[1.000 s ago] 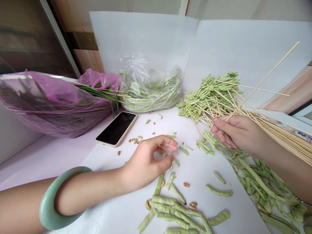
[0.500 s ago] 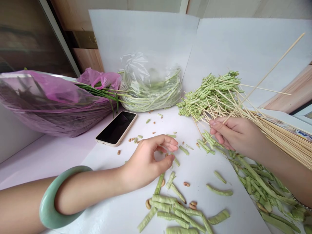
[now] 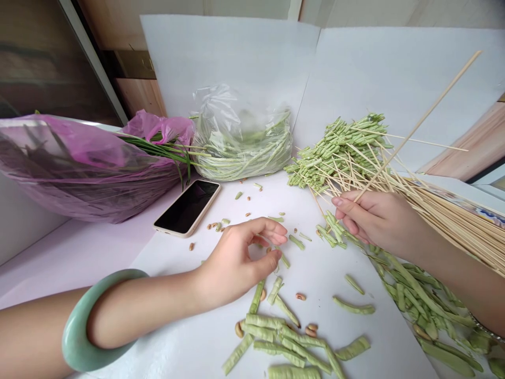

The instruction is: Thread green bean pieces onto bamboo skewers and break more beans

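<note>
Green cut bean pieces (image 3: 276, 342) lie loose at the table's (image 3: 165, 347) near edge; just past them the left hand (image 3: 236, 263), jade bangle (image 3: 84, 321) on its wrist, rests mid-table with fingers curled and thumb and forefinger apart over a small bean bit (image 3: 284, 260), gripping nothing. Right hand (image 3: 374, 218), toward the right edge, is pinched on one bamboo skewer (image 3: 418, 123) slanting up to the far right, beside the loose skewer bundle (image 3: 453, 216). Along the far edge: phone (image 3: 187, 207), purple bag (image 3: 79, 163), clear bag of long beans (image 3: 244, 142), pile of skewered beans (image 3: 339, 150).
</note>
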`<move>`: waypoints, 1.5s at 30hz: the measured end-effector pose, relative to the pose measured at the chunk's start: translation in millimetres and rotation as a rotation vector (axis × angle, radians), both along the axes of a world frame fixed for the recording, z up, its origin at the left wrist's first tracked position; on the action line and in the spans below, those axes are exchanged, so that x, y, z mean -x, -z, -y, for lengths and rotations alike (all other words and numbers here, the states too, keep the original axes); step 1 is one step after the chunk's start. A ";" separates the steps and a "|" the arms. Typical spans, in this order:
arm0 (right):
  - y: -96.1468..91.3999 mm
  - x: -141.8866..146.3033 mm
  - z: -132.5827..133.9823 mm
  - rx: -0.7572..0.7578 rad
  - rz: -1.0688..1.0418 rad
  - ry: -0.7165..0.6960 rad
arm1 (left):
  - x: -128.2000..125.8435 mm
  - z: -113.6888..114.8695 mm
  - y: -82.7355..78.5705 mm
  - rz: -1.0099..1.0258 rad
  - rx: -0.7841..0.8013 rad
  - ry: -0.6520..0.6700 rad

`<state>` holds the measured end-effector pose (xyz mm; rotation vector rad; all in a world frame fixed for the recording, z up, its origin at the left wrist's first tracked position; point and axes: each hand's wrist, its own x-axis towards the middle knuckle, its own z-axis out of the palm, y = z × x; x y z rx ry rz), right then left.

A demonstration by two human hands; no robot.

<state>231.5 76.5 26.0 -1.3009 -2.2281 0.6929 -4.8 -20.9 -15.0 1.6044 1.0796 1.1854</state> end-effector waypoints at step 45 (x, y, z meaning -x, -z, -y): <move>1.9 -3.5 -10.2 0.156 -0.095 0.002 | 1.4 1.1 -20.5 -0.235 -0.121 0.385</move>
